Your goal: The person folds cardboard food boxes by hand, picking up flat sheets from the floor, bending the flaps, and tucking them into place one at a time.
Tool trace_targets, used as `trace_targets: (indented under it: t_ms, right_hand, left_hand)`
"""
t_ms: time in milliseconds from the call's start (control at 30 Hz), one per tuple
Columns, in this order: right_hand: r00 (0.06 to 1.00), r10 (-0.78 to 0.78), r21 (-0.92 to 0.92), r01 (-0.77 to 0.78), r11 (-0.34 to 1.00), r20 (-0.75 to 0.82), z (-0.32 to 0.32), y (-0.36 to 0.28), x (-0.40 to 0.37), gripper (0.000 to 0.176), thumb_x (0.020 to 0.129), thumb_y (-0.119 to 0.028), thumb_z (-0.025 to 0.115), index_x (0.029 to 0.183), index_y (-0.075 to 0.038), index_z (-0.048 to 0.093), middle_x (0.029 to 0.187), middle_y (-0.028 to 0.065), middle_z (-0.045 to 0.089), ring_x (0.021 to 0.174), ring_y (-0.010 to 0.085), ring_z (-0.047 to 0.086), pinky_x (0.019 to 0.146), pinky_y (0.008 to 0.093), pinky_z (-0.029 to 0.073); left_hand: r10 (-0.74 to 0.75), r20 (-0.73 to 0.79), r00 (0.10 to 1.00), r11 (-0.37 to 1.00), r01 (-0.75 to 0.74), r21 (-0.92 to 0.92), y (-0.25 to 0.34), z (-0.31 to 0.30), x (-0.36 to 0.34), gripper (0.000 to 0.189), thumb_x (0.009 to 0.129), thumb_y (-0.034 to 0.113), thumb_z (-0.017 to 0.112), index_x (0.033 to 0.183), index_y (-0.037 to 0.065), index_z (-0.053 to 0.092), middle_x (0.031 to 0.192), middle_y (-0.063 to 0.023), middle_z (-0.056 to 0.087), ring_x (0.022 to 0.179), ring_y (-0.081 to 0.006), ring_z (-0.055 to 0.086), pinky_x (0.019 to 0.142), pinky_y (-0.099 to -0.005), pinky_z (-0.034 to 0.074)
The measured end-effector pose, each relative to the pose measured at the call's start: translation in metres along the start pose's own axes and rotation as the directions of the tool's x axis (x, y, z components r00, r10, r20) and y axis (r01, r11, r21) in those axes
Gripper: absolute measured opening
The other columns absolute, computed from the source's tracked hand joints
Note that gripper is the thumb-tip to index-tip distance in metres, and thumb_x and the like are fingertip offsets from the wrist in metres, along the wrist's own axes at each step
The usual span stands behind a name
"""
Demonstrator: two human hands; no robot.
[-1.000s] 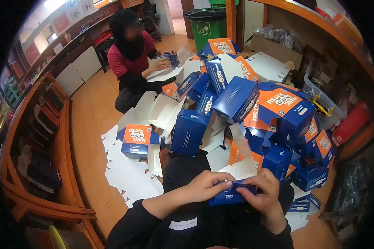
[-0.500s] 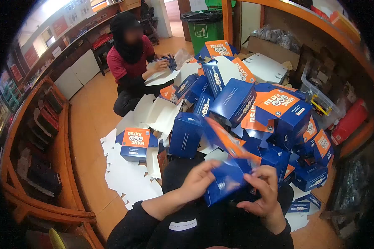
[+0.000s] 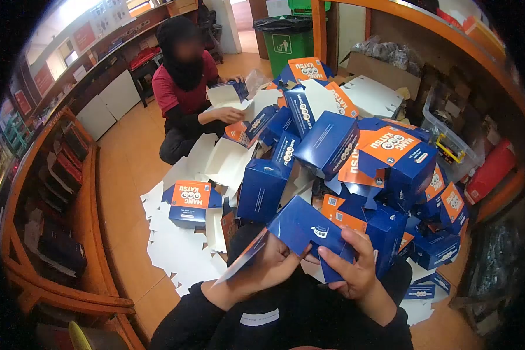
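Observation:
A partly folded blue and orange cardboard food box (image 3: 300, 224) is between my hands, above my lap. My right hand (image 3: 356, 268) grips its right end, with the thumb on the near blue panel and fingers over the top. Beneath the raised flap, my left hand (image 3: 274, 265) is closed on the box's near edge at the middle; the flap hides part of the fingers. Just beyond lie a blue box (image 3: 262, 189) and a large pile of similar boxes, one with an orange top (image 3: 391, 144).
White flat cardboard sheets (image 3: 181, 251) lie on the tiled floor at left, under a small box (image 3: 190, 204). Opposite, a co-worker (image 3: 184, 87) sits handling a box. A wooden shelf (image 3: 93, 221) stands left, a green bin (image 3: 289, 49) behind, a clear plastic crate (image 3: 443, 125) right.
The box in my hands has been turned, and its orange flap has swung from the far side down over my left wrist. The co-worker's near hand has moved toward the pile.

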State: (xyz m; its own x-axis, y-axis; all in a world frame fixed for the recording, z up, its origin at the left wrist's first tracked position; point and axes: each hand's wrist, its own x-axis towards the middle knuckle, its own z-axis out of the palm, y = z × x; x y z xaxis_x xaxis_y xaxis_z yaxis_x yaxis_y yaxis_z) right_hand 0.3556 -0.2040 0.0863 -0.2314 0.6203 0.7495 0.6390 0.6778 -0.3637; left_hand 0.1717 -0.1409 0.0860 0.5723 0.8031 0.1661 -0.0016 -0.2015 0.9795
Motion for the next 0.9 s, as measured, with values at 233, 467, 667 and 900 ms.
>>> trace_targets:
  t_ms: [233,467,667,900]
  right_hand:
    - [0.993,0.118,-0.307,-0.121,0.944,-0.028,0.020,0.004,0.016,0.042,0.077,-0.029,0.062,0.118,-0.019,0.058,0.118,0.0143,0.041,0.104,0.0307,0.042,0.086,0.0423,0.037]
    - [0.743,-0.283,-0.610,-0.206,0.765,-0.606,-0.035,0.052,0.027,0.035,0.083,-0.029,0.059,0.115,-0.015,0.054,0.114,0.0113,0.035,0.109,0.0309,0.038,0.091,0.0433,0.034]
    - [0.933,-0.030,-0.556,-0.187,0.810,-0.359,-0.035,0.066,0.027,0.059,0.069,-0.013,0.072,0.121,-0.010,0.046,0.126,0.0161,0.032,0.122,0.0326,0.029,0.101,0.0441,0.025]
    - [0.926,0.185,-0.237,-0.270,0.933,-0.328,-0.011,0.070,-0.018,0.054,0.075,-0.007,0.062,0.124,-0.005,0.038,0.120,0.0165,0.038,0.115,0.0301,0.038,0.097,0.0414,0.032]
  left_hand:
    - [0.177,0.161,0.971,0.772,-0.239,0.589,-0.008,-0.011,-0.002,0.030,0.082,0.017,0.059,0.110,0.009,0.052,0.102,-0.0129,0.056,0.099,-0.0262,0.055,0.083,-0.0344,0.043]
    - [0.131,0.556,0.821,0.991,-0.090,-0.101,-0.025,-0.039,0.001,0.034,0.084,0.010,0.055,0.117,0.004,0.052,0.101,-0.0111,0.064,0.099,-0.0260,0.059,0.089,-0.0350,0.042]
    - [0.313,-0.334,0.889,0.782,-0.042,0.622,-0.140,-0.118,-0.040,0.019,0.077,0.006,0.057,0.096,0.005,0.061,0.092,-0.0101,0.062,0.083,-0.0248,0.057,0.075,-0.0327,0.043]
    - [0.168,-0.753,0.636,0.561,0.567,0.604,-0.280,-0.162,-0.166,0.063,0.073,0.024,0.067,0.122,0.001,0.034,0.122,-0.0227,0.034,0.114,-0.0387,0.033,0.096,-0.0456,0.027]
